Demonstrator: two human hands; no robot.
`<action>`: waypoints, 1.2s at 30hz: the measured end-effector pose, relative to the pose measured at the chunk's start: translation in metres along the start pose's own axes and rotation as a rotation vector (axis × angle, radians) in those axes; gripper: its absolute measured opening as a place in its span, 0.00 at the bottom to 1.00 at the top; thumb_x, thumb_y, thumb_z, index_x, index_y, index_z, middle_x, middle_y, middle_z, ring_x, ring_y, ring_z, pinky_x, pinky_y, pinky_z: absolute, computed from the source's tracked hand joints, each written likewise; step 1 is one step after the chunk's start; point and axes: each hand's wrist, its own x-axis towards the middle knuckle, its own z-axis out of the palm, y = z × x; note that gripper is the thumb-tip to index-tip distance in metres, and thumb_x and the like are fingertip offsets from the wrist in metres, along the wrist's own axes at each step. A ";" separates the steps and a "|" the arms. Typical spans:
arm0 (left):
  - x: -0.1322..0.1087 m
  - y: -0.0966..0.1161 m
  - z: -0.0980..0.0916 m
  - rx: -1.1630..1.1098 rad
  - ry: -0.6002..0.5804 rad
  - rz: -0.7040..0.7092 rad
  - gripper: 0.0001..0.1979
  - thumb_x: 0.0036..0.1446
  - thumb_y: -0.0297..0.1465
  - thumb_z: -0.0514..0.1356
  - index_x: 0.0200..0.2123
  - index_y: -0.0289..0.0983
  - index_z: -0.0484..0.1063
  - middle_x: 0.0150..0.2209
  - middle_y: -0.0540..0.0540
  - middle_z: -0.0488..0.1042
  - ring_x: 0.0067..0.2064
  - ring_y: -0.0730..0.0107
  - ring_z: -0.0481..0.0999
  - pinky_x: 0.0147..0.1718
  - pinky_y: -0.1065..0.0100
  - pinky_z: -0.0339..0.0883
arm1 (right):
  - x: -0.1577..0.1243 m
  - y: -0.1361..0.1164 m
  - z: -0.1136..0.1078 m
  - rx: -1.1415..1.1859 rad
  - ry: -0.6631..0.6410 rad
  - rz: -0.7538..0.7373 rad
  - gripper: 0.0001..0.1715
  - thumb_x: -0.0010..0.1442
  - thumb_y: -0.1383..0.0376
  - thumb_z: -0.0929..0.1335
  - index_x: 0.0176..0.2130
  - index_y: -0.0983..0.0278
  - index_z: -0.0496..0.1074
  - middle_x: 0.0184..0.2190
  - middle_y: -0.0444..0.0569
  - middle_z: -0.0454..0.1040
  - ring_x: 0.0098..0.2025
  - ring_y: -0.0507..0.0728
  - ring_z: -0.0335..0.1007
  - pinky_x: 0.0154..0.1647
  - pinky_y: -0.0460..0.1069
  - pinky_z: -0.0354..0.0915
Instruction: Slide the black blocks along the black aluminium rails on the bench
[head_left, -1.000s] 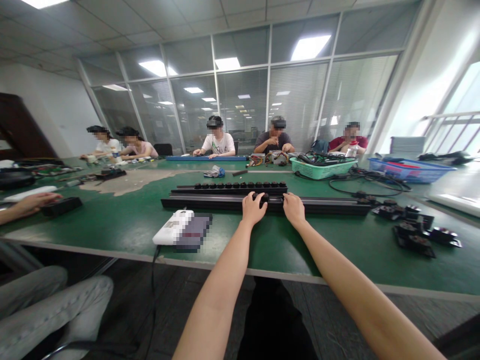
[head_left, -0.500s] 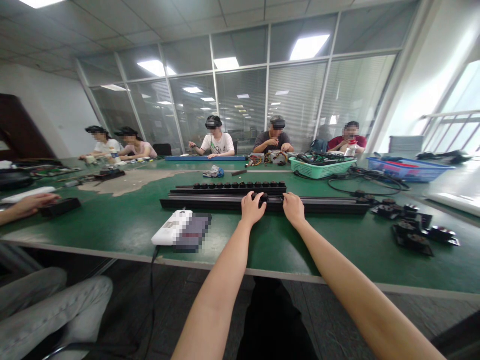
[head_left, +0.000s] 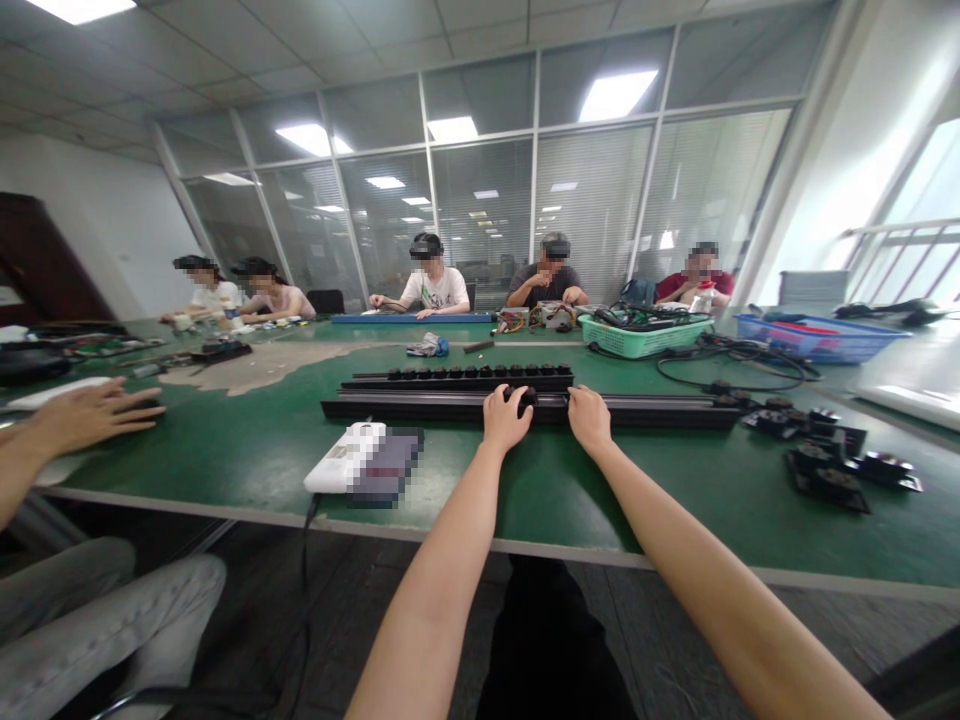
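Long black rail (head_left: 409, 408) lies on the green table (head_left: 457, 500), spanning 9 to 3 o'clock. We note our left hand (head_left: 507, 416) curled around a dark round part (head_left: 531, 397) near the rail's middle. Our right hand (head_left: 589, 418), at its 3 o'clock, has bent fingers at the rail; we cannot tell whether they pinch anything. Row of black parts (head_left: 480, 371): 11 o'clock from our left hand.

Back from the front edge of the bench (head_left: 225, 440), the long rail (head_left: 427, 409) looks smooth, metallic. The bench is glossy, the green basket (head_left: 637, 343) plastic.
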 end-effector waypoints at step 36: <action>0.002 -0.002 0.005 -0.005 0.007 0.001 0.24 0.68 0.37 0.60 0.65 0.43 0.71 0.68 0.37 0.64 0.69 0.52 0.64 0.70 0.53 0.53 | 0.005 0.015 -0.004 0.069 0.028 0.019 0.26 0.70 0.69 0.59 0.58 0.66 0.79 0.61 0.59 0.75 0.61 0.63 0.71 0.60 0.53 0.66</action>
